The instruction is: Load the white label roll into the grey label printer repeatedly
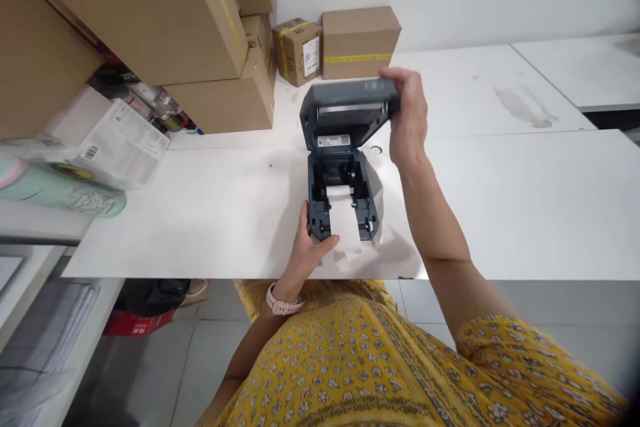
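Note:
A dark grey label printer (316, 180) stands on the white table with its lid (345, 95) raised. Inside lies a small roll of white paper (340, 191), and its strip (345, 221) runs out over the front edge. My left hand (309, 248) grips the front left corner of the printer's base, its thumb beside the paper strip. High on the right, my right hand (410, 113) is closed around the right edge of the lid. Its fingertips are partly hidden behind the lid.
Cardboard boxes (150, 20) are stacked at the back left. Two smaller boxes (360, 43) stand against the wall behind the printer. A mint green bottle (65, 190) and a white carton (123, 143) lie at the left. The white table's (500, 213) front edge is close to my body.

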Demonstrator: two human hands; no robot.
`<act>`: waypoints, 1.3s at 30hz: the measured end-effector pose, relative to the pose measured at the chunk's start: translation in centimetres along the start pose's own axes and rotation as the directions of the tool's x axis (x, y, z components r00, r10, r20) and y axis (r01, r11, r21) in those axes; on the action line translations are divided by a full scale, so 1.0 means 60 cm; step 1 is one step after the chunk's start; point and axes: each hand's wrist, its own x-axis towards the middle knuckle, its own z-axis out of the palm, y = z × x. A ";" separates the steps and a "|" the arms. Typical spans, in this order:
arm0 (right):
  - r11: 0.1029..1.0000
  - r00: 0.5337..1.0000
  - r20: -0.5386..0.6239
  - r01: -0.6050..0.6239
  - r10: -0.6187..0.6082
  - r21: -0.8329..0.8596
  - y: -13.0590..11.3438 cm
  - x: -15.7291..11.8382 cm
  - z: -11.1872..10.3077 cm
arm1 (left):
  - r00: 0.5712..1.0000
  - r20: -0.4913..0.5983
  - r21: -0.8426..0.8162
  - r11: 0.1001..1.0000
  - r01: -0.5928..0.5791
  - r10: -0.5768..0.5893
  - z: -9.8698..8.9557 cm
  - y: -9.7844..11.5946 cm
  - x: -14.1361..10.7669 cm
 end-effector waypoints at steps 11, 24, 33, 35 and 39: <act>0.967 0.968 0.210 0.176 -0.136 -0.185 -0.032 -0.295 -0.051 | 0.990 0.087 -0.050 0.993 -0.108 0.112 -0.021 -0.031 -0.004; 0.976 0.993 0.047 0.116 -0.109 -0.186 -0.009 -0.337 -0.015 | 0.992 -0.095 -0.040 0.995 -0.088 0.084 0.004 0.013 0.020; 0.971 0.994 0.007 0.108 -0.109 -0.213 -0.014 -0.335 -0.008 | 0.914 -0.353 0.142 0.977 -0.161 0.202 -0.025 -0.017 -0.049; 0.973 0.996 -0.008 0.087 -0.091 -0.212 -0.017 -0.334 -0.006 | 0.990 -0.125 0.133 0.990 -0.054 0.071 -0.021 -0.020 -0.067; 0.977 0.994 -0.059 0.084 -0.097 -0.198 -0.019 -0.334 0.000 | 0.890 0.363 0.053 0.960 0.275 -0.275 0.015 -0.011 -0.058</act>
